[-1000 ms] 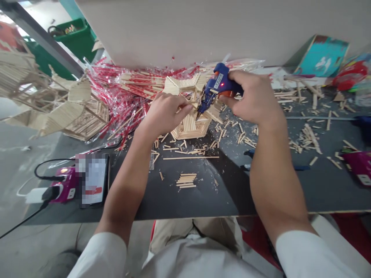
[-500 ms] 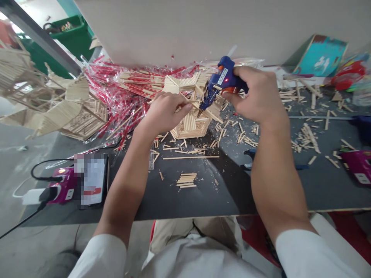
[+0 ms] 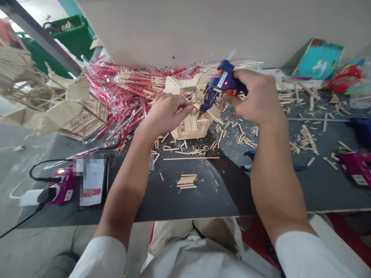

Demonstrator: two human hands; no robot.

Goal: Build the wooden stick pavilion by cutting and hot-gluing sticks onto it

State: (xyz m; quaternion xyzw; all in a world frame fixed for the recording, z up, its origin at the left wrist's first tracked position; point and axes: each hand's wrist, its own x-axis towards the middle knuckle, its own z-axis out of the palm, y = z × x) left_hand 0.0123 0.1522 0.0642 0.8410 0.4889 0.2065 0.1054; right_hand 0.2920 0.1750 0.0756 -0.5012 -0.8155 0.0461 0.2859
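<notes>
My right hand [image 3: 256,98] grips a blue hot glue gun [image 3: 220,85] with a lit red lamp, its nozzle pointing down-left at a thin wooden stick [image 3: 189,103]. My left hand [image 3: 165,112] pinches that stick by its left end and holds it level just above a small house model built of wooden sticks [image 3: 191,125]. The nozzle tip sits at the stick's right end. The model stands on the dark tabletop [image 3: 174,197] right behind both hands.
Red-and-clear wrappers of sticks [image 3: 121,92] pile up at the back left. Larger stick structures [image 3: 69,116] stand at far left. A small stack of cut sticks [image 3: 186,180] lies near me. A phone [image 3: 91,179] and purple power strip [image 3: 59,189] sit left, stick scraps right.
The glue gun rose a little and drifted right, then dipped back toward the stick. My left hand has kept the stick in nearly the same place.
</notes>
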